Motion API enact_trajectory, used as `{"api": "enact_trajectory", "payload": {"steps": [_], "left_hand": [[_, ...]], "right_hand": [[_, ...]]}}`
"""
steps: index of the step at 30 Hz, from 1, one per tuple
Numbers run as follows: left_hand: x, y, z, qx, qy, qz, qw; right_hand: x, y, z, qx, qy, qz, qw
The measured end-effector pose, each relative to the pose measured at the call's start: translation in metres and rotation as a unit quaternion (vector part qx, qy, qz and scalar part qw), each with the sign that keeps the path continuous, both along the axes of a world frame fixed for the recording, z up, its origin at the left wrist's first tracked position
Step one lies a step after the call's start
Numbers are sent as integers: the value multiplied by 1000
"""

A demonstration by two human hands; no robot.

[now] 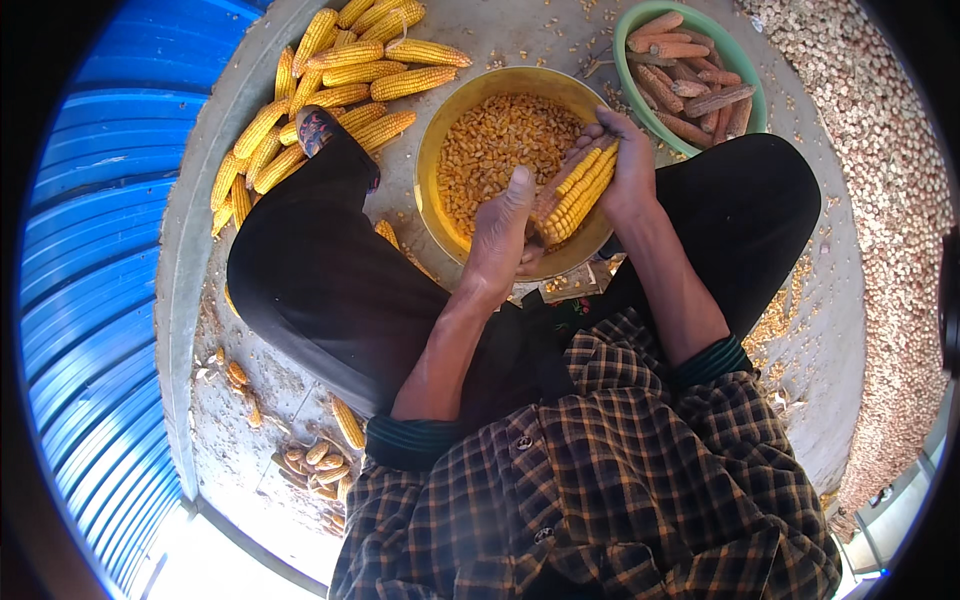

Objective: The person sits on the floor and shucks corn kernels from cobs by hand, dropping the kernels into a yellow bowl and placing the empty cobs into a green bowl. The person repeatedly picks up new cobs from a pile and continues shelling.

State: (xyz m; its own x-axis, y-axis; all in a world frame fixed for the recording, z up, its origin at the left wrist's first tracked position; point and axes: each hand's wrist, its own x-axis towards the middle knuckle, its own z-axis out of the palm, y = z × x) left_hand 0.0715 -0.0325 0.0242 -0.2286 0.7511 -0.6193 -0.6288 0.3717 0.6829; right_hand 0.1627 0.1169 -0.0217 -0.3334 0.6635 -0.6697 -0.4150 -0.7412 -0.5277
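Between both hands is an ear of corn (pixel 577 196), partly shelled: rows of yellow kernels remain on its right side, and bare cob shows on the left. My left hand (pixel 499 225) grips its lower end, thumb pointing up along the bared side. Around the upper end curl the fingers of my right hand (pixel 626 165). The ear is held tilted above a yellow basin (pixel 424 161), which stands between my legs. Loose corn kernels (pixel 502 142) cover the basin's bottom. Part of the basin's near right side is hidden by the hands and ear.
Unshelled ears (pixel 360 73) are heaped at the upper left, beside my foot. A green basin (pixel 622 56) at the upper right holds bare cobs (pixel 679 82). Stray kernels (pixel 780 307) dot the concrete floor. Small ears (pixel 322 461) lie at lower left; a blue corrugated wall (pixel 97 247) runs alongside.
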Motion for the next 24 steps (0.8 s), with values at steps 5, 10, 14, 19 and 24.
{"api": "enact_trajectory", "payload": {"steps": [5, 10, 14, 19, 24], "left_hand": [[-4, -3, 3, 29, -13, -55, 998], [2, -4, 3, 83, -9, -23, 996], [14, -3, 2, 113, 113, 20, 987], [17, -3, -2, 116, 131, 56, 983], [4, -3, -17, 80, 149, 16, 986]], "right_hand": [[4, 3, -3, -26, 31, -12, 999], [3, 4, -2, -6, 5, -31, 999], [3, 3, 0, 37, -19, -49, 998], [1, 2, 2, 46, -7, -69, 997], [2, 4, 4, 63, -27, -86, 994]]}}
